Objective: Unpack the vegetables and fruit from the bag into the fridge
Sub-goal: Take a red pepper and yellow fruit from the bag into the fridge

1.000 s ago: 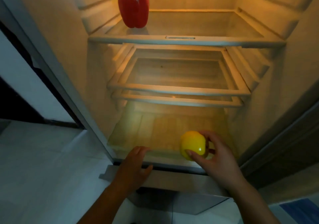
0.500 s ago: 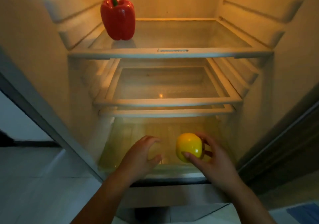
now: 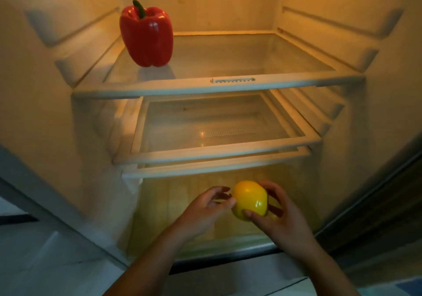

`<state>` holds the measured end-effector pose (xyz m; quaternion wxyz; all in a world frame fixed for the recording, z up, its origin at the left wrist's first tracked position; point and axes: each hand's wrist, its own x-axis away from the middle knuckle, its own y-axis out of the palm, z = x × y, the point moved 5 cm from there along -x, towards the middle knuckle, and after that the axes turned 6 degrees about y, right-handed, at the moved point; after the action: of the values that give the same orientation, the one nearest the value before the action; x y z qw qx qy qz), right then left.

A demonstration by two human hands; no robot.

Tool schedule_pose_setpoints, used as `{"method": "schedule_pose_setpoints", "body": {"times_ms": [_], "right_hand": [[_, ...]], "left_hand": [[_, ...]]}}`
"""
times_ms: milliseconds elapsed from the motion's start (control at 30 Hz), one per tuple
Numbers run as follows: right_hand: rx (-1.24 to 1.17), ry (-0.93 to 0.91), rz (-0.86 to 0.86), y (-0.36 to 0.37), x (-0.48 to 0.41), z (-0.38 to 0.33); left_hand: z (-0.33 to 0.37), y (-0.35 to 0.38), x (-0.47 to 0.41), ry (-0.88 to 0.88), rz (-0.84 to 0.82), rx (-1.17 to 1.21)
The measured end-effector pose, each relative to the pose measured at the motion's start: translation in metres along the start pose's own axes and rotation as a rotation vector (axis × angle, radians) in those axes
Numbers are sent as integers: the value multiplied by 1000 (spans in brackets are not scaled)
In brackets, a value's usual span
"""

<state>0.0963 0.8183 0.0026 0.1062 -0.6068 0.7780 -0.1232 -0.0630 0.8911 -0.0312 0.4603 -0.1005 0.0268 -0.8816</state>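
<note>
Basically, right hand (image 3: pixel 283 222) grips the yellow fruit (image 3: pixel 250 198), thumb in front and fingers half hidden behind, in the fridge's (image 3: pixel 388 90) bottom compartment; left hand (image 3: pixel 203 213) loosely curled beside it, contact unclear; red pepper (image 3: pixel 147 37) upright at the top shelf's (image 3: pixel 205 89) left edge; shelf-front marking (image 3: pixel 233 80) unreadable.

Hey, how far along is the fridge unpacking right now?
Done: one red bell pepper stands on the top shelf, at its left. In hand: the right hand grips a yellow pepper at the fridge's bottom compartment, not yet set down; the left hand is open beside it. Left: placing that pepper. The bag is out of view, so what remains in it is unknown.
</note>
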Motion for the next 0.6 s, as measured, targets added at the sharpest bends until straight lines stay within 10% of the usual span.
{"method": "schedule_pose_setpoints", "body": {"times_ms": [600], "right_hand": [[550,-100,-299,16,-3,40]], "left_hand": [[-33,-44,21,-19,267,-241]]}}
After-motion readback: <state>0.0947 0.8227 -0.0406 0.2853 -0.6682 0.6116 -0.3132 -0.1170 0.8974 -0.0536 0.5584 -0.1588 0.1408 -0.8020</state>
